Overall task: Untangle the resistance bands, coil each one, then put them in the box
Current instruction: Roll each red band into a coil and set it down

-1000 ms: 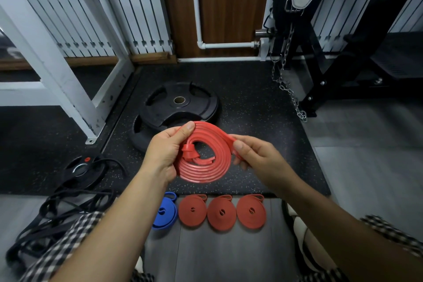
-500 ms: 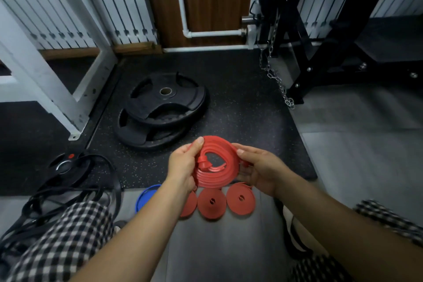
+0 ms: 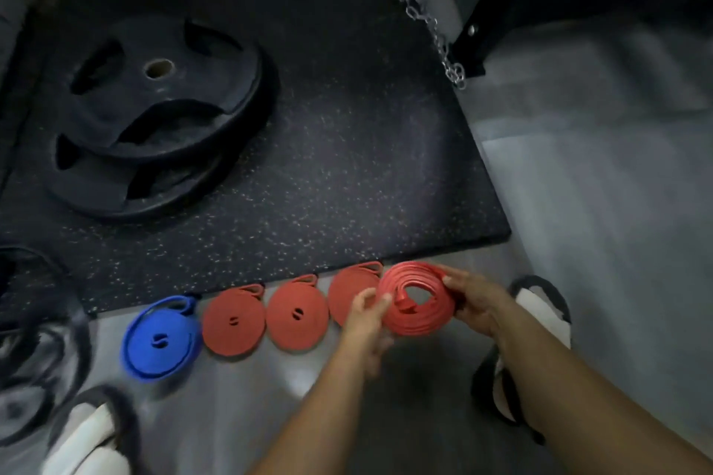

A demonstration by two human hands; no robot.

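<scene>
Both hands hold a coiled red resistance band [image 3: 418,301] low over the grey floor, at the right end of a row of coils. My left hand [image 3: 366,314] pinches its left edge and my right hand [image 3: 476,301] grips its right edge. To its left lie three coiled red bands [image 3: 233,320] [image 3: 297,314] [image 3: 347,291] and a coiled blue band [image 3: 160,339], lined up along the mat edge; the nearest red one is partly hidden by my left hand. A tangle of black bands [image 3: 34,343] lies at the far left. No box is in view.
Two stacked black weight plates [image 3: 154,116] lie on the speckled black rubber mat [image 3: 347,166]. A chain [image 3: 436,35] hangs beside a black machine frame [image 3: 486,4] at the top right. My sandalled feet [image 3: 536,324] [image 3: 92,436] flank the row.
Both hands have lowered the red coil from chest height down to the floor at the right end of the row. The camera has tilted downward.
</scene>
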